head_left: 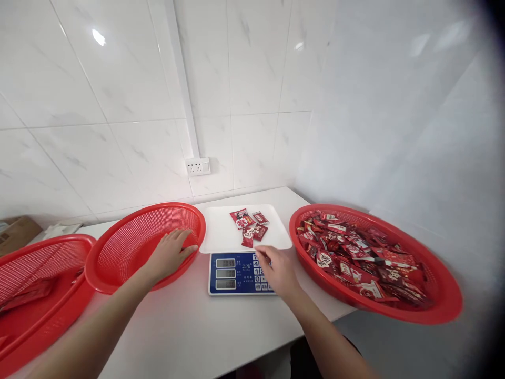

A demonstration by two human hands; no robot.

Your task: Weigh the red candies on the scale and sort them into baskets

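A scale with a white tray and a blue keypad panel stands in the middle. Several red candy packets lie on its tray. My left hand is over the right part of a red mesh basket, fingers apart, holding nothing. Over the keypad, near the tray's front edge, is my right hand; its fingers are curled together, and whether anything is between them is hidden. At the right, a red basket holds a heap of red packets.
Another red basket with some red packets is at the far left. Behind it sits a cardboard box. The white table meets a tiled wall with a socket.
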